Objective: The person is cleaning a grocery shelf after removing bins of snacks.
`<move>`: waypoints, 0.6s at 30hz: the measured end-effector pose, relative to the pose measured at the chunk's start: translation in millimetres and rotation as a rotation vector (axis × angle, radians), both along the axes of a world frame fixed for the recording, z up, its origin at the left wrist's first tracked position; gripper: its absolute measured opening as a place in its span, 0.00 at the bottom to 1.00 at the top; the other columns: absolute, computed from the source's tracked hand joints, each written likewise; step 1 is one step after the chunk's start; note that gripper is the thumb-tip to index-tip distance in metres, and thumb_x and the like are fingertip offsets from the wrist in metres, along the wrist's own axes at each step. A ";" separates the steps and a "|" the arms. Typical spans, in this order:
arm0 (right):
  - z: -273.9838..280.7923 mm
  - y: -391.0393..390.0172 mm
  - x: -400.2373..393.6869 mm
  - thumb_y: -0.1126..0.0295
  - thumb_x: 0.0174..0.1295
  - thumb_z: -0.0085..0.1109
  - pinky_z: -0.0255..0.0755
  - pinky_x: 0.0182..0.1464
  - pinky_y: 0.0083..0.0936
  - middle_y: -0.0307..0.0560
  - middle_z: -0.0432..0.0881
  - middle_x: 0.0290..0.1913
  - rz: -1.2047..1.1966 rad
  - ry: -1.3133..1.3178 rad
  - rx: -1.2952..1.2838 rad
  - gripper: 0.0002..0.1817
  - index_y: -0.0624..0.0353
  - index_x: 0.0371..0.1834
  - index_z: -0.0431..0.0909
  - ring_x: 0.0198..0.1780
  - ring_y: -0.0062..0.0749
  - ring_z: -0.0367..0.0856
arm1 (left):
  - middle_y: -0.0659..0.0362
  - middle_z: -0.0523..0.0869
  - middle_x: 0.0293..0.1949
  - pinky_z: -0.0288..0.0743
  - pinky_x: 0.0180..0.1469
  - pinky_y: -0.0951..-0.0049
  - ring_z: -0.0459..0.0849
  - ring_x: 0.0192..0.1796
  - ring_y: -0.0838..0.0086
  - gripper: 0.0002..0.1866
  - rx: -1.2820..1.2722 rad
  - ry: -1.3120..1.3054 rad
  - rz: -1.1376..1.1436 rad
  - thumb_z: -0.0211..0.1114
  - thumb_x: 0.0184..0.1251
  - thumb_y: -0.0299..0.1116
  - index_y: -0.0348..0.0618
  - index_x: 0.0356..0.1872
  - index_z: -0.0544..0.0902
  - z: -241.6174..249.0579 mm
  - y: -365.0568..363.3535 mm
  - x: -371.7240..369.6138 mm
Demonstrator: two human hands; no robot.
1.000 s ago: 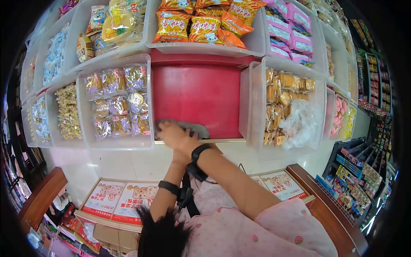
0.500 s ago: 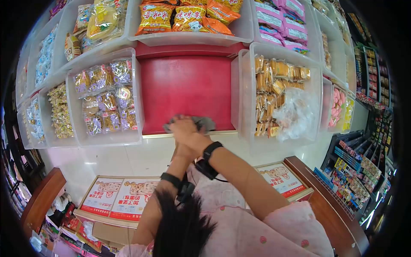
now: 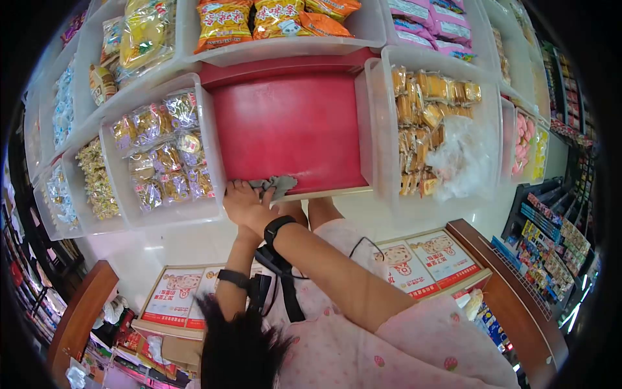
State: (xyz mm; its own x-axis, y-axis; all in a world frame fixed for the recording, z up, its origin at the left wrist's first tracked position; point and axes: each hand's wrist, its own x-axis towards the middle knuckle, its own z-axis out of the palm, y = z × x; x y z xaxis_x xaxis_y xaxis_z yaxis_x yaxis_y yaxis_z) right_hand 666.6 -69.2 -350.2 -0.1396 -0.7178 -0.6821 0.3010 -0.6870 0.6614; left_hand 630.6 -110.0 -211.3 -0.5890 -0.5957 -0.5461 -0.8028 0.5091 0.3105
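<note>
Both hands meet at the front left corner of a red surface (image 3: 288,129) between the bins. My right hand (image 3: 249,209) lies over my left, its fingers bent onto a crumpled grey cloth (image 3: 277,185). Most of my left hand (image 3: 247,235) is hidden beneath it, so its fingers cannot be made out. The cloth spreads to the right of the fingers along the front edge. Each wrist wears a black band.
Clear bins of wrapped snacks (image 3: 155,152) and wrapped biscuits (image 3: 421,129) flank the red surface. Orange snack bags (image 3: 278,19) fill a bin behind it. Printed boxes (image 3: 421,262) stand low in front, near a brown wooden edge (image 3: 499,285).
Both hands and the grey cloth have moved left along the front edge, to the corner by the left bin. The view has shifted slightly, and legs now show below the edge.
</note>
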 end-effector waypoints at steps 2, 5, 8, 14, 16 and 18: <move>-31.2 9.2 -6.3 0.30 0.60 0.34 0.41 0.74 0.54 0.51 0.63 0.67 0.072 0.217 0.049 0.40 0.50 0.63 0.65 0.74 0.46 0.50 | 0.47 0.61 0.72 0.28 0.74 0.42 0.49 0.73 0.38 0.35 0.003 0.027 -0.013 0.51 0.64 0.60 0.54 0.70 0.66 -3.9 9.6 -15.1; -75.0 25.0 -43.3 0.24 0.58 0.34 0.50 0.72 0.49 0.61 0.69 0.61 -0.586 -1.401 -0.299 0.45 0.58 0.55 0.68 0.67 0.51 0.62 | 0.47 0.60 0.72 0.28 0.74 0.42 0.49 0.73 0.38 0.36 -0.003 0.056 -0.035 0.51 0.64 0.60 0.53 0.70 0.66 -12.8 29.7 -37.6; 42.7 10.4 -117.7 0.25 0.58 0.37 0.55 0.69 0.48 0.59 0.73 0.57 0.209 0.235 0.009 0.43 0.58 0.50 0.71 0.63 0.51 0.67 | 0.47 0.62 0.71 0.35 0.75 0.47 0.53 0.73 0.46 0.34 -0.040 0.102 -0.036 0.53 0.65 0.57 0.50 0.69 0.67 -48.6 49.7 -59.5; 102.1 16.2 -220.8 0.57 0.56 0.57 0.63 0.62 0.39 0.52 0.74 0.52 -1.148 -1.699 -0.337 0.18 0.60 0.41 0.80 0.57 0.45 0.70 | 0.47 0.64 0.70 0.40 0.75 0.49 0.57 0.73 0.49 0.32 -0.068 0.127 -0.216 0.55 0.65 0.53 0.47 0.67 0.69 -30.3 59.3 -132.4; 130.5 18.6 -231.5 0.51 0.62 0.53 0.63 0.62 0.43 0.55 0.71 0.54 -1.387 -1.764 -0.297 0.22 0.61 0.45 0.76 0.58 0.49 0.68 | 0.47 0.65 0.69 0.42 0.74 0.49 0.58 0.72 0.51 0.31 -0.040 0.130 -0.271 0.55 0.65 0.52 0.47 0.66 0.70 -33.9 63.9 -136.6; 143.9 24.7 -227.8 0.62 0.57 0.57 0.67 0.60 0.42 0.57 0.71 0.53 -1.500 -1.939 -0.670 0.16 0.62 0.42 0.77 0.58 0.50 0.68 | 0.47 0.66 0.69 0.43 0.74 0.50 0.59 0.72 0.52 0.31 -0.009 0.159 -0.328 0.56 0.65 0.51 0.46 0.65 0.71 -49.1 68.7 -125.3</move>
